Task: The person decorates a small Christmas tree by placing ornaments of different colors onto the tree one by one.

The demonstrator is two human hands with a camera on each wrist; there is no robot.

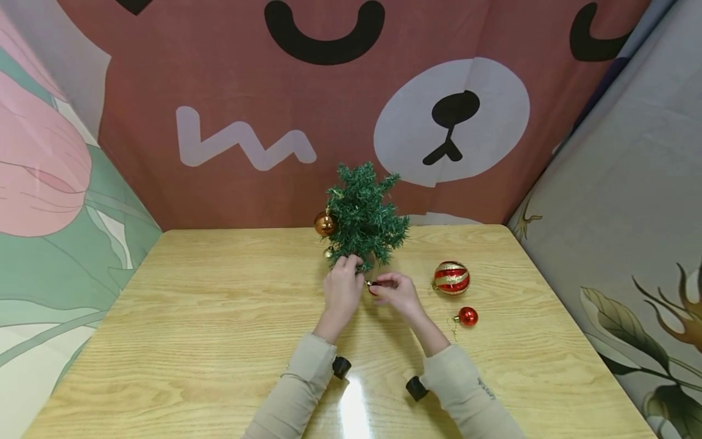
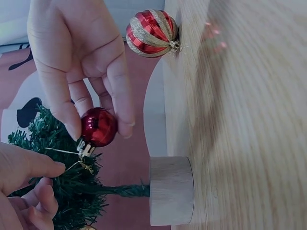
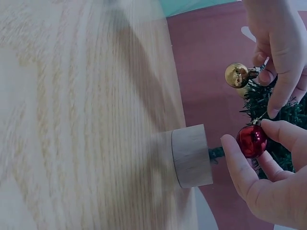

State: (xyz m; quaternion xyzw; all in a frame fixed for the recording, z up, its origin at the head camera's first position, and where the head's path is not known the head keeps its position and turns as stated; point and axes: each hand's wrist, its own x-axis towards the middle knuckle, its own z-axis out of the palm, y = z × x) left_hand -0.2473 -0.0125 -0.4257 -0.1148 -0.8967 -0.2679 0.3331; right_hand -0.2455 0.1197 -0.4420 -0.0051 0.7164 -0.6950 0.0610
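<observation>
- I am pinching the small red bauble [image 2: 98,126] in my right hand [image 1: 399,294], thumb and forefinger clamped on either side so its gold cap and thread loop are facing the tree [image 1: 364,214]
- My left hand [image 1: 342,286] is reaching into the lowest branches, its fingertips closing on the thin thread at the bauble's cap, at about 9 o'clock of the bauble in the head view, so that grip is drawn together on the loop and is keeping it open beside a twig
- The tree is standing upright on its round wooden base [image 3: 192,155], at 12 o'clock from my hands, near the far edge of the table [image 1: 164,317]
- A gold bauble [image 1: 325,224] is hanging on the tree's 9 o'clock side
- A striped red-and-gold ornament [image 1: 451,277] and another red ball [image 1: 467,316] are lying on the table at about 3 and 4 o'clock of my right hand, within easy reach
</observation>
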